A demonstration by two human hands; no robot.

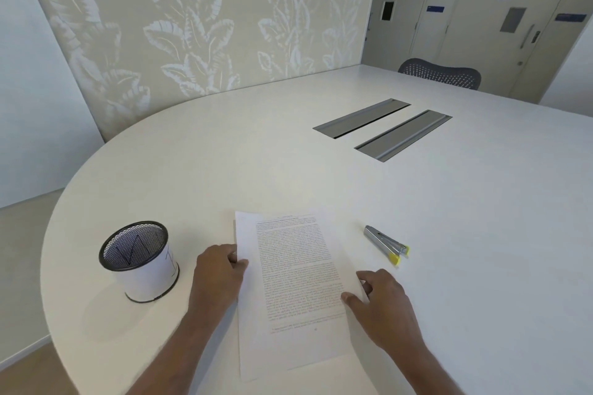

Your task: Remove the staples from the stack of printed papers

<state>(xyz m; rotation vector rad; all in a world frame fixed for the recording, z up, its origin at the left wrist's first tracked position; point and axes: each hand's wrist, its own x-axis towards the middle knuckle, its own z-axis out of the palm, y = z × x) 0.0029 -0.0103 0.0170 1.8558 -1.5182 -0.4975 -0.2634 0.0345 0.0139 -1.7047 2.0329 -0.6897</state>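
Stack of printed papers (295,285) lies flat on the white table (449,234), near edge, text side up; left hand (218,276) grips its left edge, fingers curled, thumb on top of the sheet. Right hand (382,301) rests on the right edge, fingers loosely bent, pinching nothing. Staple remover (386,244) with yellow tips lies right of the stack, apart from it; mesh pen cup (139,261) stands left.

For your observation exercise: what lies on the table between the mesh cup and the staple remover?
In the head view, the left hand and the stack of printed papers.
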